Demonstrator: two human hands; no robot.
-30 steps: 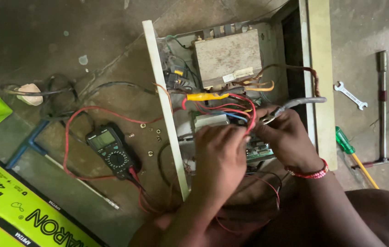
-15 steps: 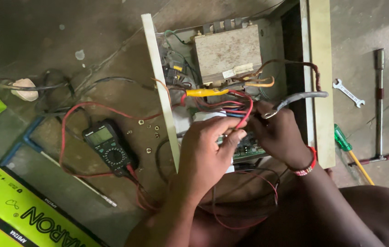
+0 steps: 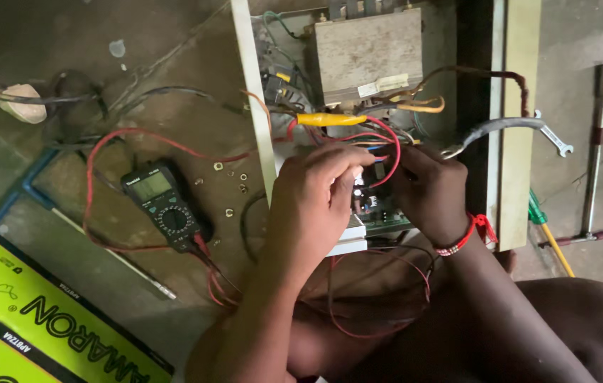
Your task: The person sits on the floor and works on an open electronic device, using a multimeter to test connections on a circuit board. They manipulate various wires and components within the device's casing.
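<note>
Both hands have drawn closer together over the green circuit board since a moment ago, the left hand now pinching a thin red wire with fingertips closed on it, the right hand curled beside it with its fingers hidden, so its grip cannot be told. Above the board sit a yellow sleeved connector and a grey transformer block inside the open metal casing. Left of the board a multimeter lies on the floor with red leads, while a spanner and a green-handled screwdriver lie to its right.
</note>
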